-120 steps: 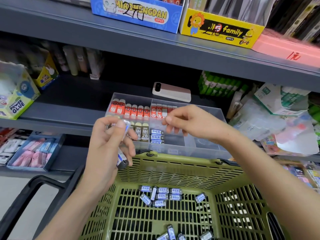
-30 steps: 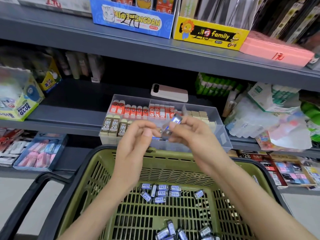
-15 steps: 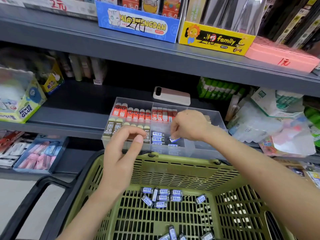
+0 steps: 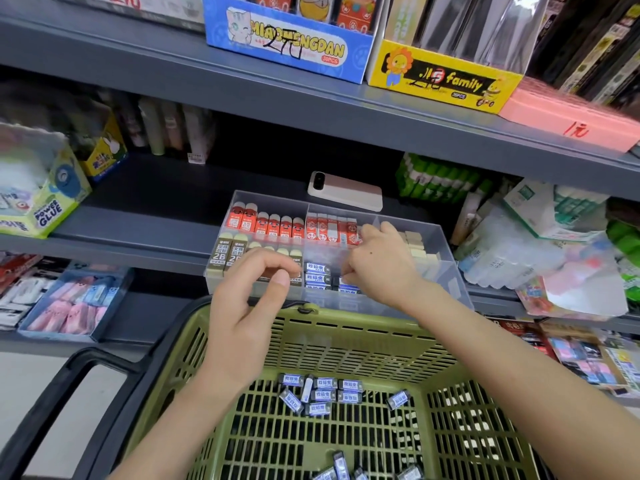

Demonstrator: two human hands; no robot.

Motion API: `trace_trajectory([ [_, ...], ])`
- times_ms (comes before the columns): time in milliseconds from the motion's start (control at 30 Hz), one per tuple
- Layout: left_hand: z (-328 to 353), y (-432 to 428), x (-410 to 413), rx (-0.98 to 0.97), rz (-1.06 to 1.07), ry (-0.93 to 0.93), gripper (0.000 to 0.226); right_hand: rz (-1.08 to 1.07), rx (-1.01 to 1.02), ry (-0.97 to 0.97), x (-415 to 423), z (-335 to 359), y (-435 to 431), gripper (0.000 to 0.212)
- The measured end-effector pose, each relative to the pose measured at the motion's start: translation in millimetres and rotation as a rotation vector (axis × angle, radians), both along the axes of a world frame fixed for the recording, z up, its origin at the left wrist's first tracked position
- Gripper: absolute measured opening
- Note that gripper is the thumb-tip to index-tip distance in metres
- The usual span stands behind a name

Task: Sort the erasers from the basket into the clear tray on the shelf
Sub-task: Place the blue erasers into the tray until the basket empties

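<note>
Left hand (image 4: 247, 306) is hovering over the far rim of the green basket (image 4: 363, 327), fingers loosely curled, holding nothing. Loose erasers (image 4: 320, 393) are lying on the basket floor. Right hand (image 4: 377, 268) is reaching into the clear tray (image 4: 453, 285), front middle compartment, among blue-label erasers (image 4: 317, 271). Its fingers are curled under, can't tell if they're pinching one.

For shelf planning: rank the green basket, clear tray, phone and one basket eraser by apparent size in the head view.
1. green basket, though nearness to the camera inflates it
2. clear tray
3. phone
4. eraser, clearly smallest
</note>
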State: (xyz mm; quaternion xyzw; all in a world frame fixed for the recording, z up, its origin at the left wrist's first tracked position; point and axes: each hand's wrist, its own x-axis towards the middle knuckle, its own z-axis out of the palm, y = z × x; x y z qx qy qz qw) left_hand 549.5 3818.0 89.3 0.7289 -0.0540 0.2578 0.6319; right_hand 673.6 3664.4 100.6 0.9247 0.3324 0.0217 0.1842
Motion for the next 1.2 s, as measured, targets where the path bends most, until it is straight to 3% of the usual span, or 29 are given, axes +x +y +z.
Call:
trace_trajectory([
  [100, 0.0, -0.1, -0.1, -0.012, 0.001, 0.001, 0.024, 0.029, 0.014, 0.032, 2.7, 3.4, -1.0, 0.022],
  [300, -3.1, 0.7, 1.2, -0.016, 0.003, 0.002, 0.023, -0.024, 0.333, 0.142, -0.5, 5.1, -13.7, 0.021],
  [433, -5.1, -0.5, 1.0, -0.019, 0.006, -0.012, 0.015, -0.065, 0.495, 0.052, -20.8, 11.2, -27.1, 0.016],
  [500, -5.6, -2.4, -0.1, 0.009, 0.020, -0.030, 0.012, -0.051, 0.688, 0.024, -40.9, 14.9, -40.1, 0.013],
  [600, -10.4, -10.8, -7.7, 0.098, 0.021, -0.064, 0.012, -0.026, 1.043, 0.136, -85.5, 11.4, -65.4, 0.010],
  [700, -22.8, -24.0, -16.3, 0.197, -0.074, -0.079, 0.016, -0.272, 1.265, 0.490, -117.8, -14.4, -93.6, 0.010],
  [733, -28.8, -27.2, -17.1, 0.216, -0.122, -0.059, 0.017, -0.390, 1.227, 0.632, -121.7, -29.0, -102.1, 0.012],
  [800, -45.1, -31.4, -14.4, 0.280, -0.214, 0.036, 0.015, -0.550, 0.891, 0.750, -121.1, -68.6, -119.2, 0.016],
  [900, -85.7, -34.8, -7.2, 0.616, -0.376, 0.239, 0.015, -0.662, 0.517, 0.636, -113.8, -125.7, -135.8, 0.033],
  [1000, -137.9, -33.6, -8.4, 0.963, -0.516, 0.470, 0.041, -0.648, 0.399, 0.521, -110.4, -163.9, -144.5, 0.043],
  [1100, -180.0, -26.3, -18.7, 1.052, -0.498, 0.628, 0.068, -0.683, 0.365, 0.504, -116.8, -186.7, -151.9, 0.040],
  [1200, -204.6, -18.9, -24.6, 1.100, -0.421, 0.678, 0.083, -0.730, 0.428, 0.540, -125.4, -199.8, -152.7, 0.023],
])
